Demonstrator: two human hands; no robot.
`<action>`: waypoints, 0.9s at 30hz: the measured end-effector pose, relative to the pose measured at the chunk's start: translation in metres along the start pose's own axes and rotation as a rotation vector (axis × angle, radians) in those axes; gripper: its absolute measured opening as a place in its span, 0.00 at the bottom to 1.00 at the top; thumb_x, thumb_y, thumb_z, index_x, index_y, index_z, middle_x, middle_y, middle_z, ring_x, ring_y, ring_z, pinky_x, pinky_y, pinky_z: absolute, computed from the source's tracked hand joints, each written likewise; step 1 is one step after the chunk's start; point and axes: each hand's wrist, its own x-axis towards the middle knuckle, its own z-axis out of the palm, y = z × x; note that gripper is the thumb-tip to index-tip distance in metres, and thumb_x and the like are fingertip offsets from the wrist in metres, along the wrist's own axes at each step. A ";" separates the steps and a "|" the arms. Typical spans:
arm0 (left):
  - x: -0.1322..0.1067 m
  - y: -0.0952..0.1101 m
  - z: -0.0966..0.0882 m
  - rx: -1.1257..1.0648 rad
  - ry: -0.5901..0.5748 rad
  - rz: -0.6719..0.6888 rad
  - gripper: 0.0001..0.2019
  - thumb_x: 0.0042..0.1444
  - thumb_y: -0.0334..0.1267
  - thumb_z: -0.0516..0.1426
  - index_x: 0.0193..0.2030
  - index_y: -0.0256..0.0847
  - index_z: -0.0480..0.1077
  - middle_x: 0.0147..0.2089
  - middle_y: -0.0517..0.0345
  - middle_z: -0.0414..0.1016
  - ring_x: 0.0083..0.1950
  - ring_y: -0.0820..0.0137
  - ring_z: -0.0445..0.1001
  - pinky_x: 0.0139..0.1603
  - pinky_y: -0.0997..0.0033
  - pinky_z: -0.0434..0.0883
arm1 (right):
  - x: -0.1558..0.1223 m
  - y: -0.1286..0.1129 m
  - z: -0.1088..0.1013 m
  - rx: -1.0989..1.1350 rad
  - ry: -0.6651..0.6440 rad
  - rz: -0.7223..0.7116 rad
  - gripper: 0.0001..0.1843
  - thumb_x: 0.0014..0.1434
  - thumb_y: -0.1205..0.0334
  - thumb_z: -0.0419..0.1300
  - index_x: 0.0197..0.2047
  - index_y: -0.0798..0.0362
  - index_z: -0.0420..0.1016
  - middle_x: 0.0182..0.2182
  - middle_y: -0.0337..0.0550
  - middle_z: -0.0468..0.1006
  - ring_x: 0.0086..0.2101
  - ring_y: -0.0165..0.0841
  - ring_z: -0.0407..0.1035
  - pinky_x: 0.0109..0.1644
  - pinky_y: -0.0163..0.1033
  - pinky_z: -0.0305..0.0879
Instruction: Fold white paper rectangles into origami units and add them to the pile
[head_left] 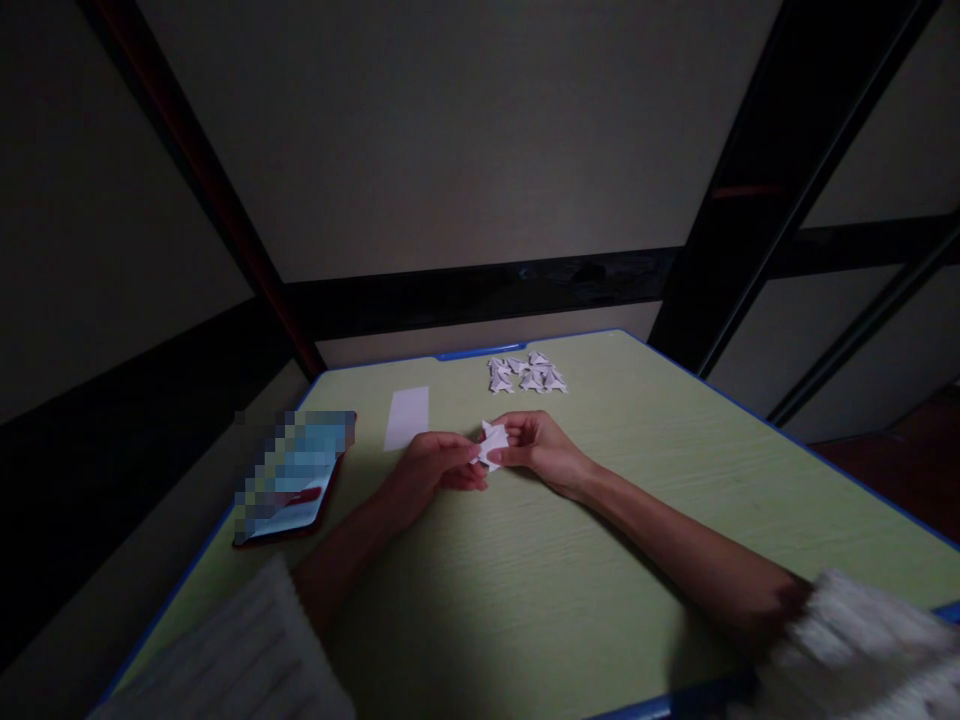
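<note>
Both my hands hold one small piece of folded white paper above the middle of the table. My left hand pinches its left edge between thumb and fingers. On the other side, my right hand grips it with the thumb on top and the fingers behind. The paper has pointed corners and several creases; part of it is hidden by my fingers. Beyond my hands lies a group of several folded white paper figures. A flat white sheet of paper rests to the left, just past my left hand.
A tablet-like device with a lit, partly blurred screen and a dark red edge lies at the table's left. The pale green table has a blue rim. Close behind it stands a panelled wall with dark strips.
</note>
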 end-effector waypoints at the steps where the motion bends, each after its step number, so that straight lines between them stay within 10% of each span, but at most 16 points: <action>1: 0.000 0.000 -0.001 0.020 -0.026 -0.008 0.10 0.37 0.39 0.60 0.20 0.32 0.69 0.19 0.56 0.73 0.20 0.75 0.70 0.24 0.78 0.67 | 0.000 0.000 0.000 0.003 0.007 0.001 0.15 0.25 0.75 0.66 0.22 0.60 0.71 0.16 0.34 0.72 0.19 0.22 0.64 0.27 0.29 0.58; 27: -0.003 -0.001 0.003 0.222 -0.069 0.058 0.12 0.42 0.40 0.56 0.15 0.34 0.68 0.13 0.59 0.69 0.15 0.75 0.69 0.17 0.80 0.66 | -0.002 -0.005 -0.001 -0.138 -0.100 0.042 0.06 0.31 0.74 0.62 0.19 0.61 0.69 0.16 0.38 0.71 0.19 0.23 0.61 0.26 0.31 0.53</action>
